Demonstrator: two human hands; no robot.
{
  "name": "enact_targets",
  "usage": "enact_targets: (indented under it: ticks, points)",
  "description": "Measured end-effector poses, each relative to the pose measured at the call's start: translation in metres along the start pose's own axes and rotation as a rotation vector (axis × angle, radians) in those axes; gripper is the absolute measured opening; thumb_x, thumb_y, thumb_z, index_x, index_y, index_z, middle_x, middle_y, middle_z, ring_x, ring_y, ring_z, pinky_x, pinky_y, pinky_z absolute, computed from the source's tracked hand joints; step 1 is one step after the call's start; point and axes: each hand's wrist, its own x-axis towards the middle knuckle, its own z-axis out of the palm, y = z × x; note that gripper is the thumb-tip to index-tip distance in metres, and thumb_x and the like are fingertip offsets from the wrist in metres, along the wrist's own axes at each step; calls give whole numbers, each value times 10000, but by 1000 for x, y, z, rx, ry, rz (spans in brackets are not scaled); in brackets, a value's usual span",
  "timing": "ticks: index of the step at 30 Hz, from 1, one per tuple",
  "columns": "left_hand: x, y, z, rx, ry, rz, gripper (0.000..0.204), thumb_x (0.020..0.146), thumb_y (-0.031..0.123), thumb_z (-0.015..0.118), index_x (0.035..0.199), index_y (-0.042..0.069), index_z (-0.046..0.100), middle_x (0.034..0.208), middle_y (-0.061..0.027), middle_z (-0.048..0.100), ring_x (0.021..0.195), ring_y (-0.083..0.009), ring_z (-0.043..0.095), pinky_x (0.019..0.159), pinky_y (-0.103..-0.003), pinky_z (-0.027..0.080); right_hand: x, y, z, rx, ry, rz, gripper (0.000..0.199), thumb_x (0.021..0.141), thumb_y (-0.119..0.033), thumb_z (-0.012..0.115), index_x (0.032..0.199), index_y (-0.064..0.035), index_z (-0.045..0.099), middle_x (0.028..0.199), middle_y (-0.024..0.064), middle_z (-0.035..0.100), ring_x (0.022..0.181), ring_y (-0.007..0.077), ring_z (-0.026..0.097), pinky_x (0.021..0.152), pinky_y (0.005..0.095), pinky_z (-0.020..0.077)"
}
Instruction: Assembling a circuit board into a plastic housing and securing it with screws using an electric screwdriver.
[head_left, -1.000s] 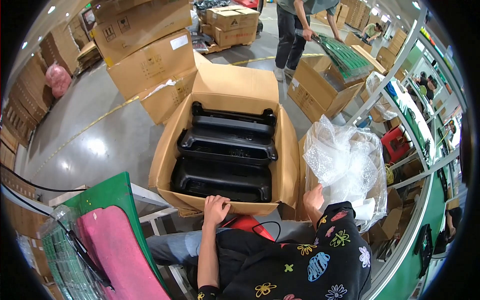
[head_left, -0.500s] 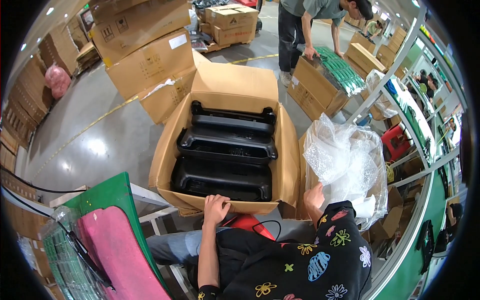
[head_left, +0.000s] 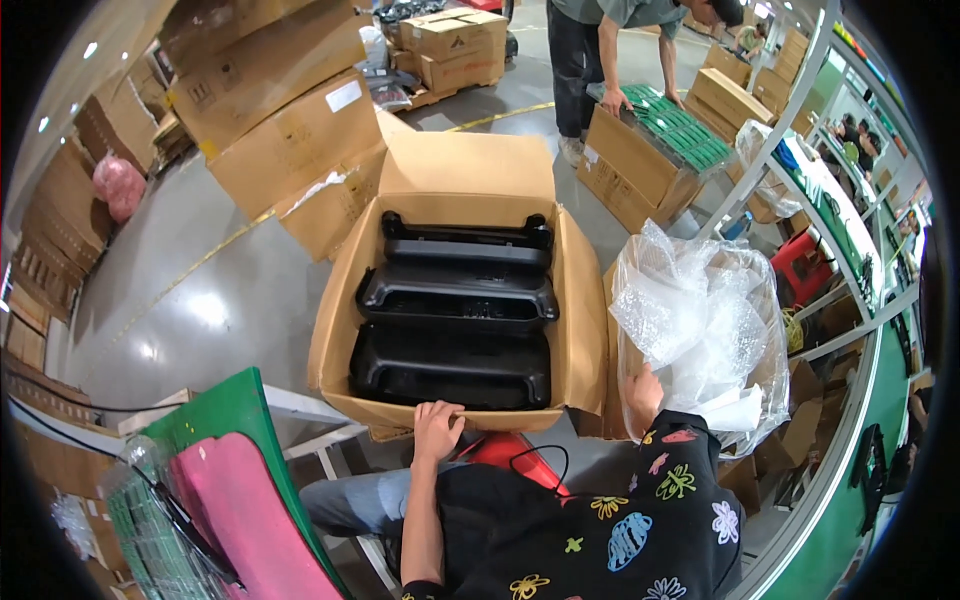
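While the left hand (head_left: pixel 437 428) rests at 6 o'clock on the open carton (head_left: pixel 510 421), fingers laid over its near rim, the right hand (head_left: pixel 645 392) is at 4 o'clock, at the near-left side of the clear bag of bubble wrap (head_left: pixel 700 320). Left fingers close together, thumb set apart; can't tell if they pinch the cardboard. Right fingertips partly lost against the plastic; can't tell if they pinch or just touch.

Black moulded parts (head_left: pixel 455 365) sit inside the carton, three rows running 12 to 6, neither hand on them. Bag is at 3 o'clock, just beside the carton.

Handling, my judgement: keep left palm light so the rim doesn't buckle; take the wrap by a loose fold, not the bag's edge, and draw it up slowly so it doesn't snag. Glossy parts probably scuff, so keep them from rubbing.

Markings: white label (head_left: pixel 343 95) at 11 o'clock on the stacked cartons (head_left: pixel 270 155), too small to read; handling symbols nearby. Far carton (head_left: pixel 470 70) at 12 has reddish print, blurred. Co-worker's carton (head_left: pixel 630 178), between 1 and 2, has a pale sticker, illegible. No marking made out on the black parts.
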Motion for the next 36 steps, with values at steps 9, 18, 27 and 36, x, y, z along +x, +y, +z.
enact_targets:
  ticks: [9,18,27,36]
  points:
    - [12,19,1,80,-5,-65,181,741,128,700,921,111,702,911,-56,633,958,-285,539,941,-401,383,5,15,10,143,-33,-31,238,940,-216,543,1072,-22,503,871,274,661,835,472,647,747,569,511]
    - [13,24,6,205,-40,-108,230,678,97,697,907,119,687,909,-67,609,976,-305,536,965,-419,376,-2,9,-4,293,-106,-16,248,962,-217,520,1072,5,504,831,300,647,804,501,622,713,583,484]
    - [14,30,9,215,-6,-115,223,670,73,683,891,102,677,905,-89,609,972,-317,542,1033,-448,362,2,17,1,290,-100,-40,306,963,-238,522,1119,24,500,797,306,640,772,508,618,693,589,480]
    - [12,23,13,200,0,-115,227,667,78,686,893,97,671,906,-94,607,975,-317,547,1045,-459,355,-1,16,1,275,-26,-94,249,952,-206,533,1066,13,500,750,287,634,716,492,619,641,586,479]
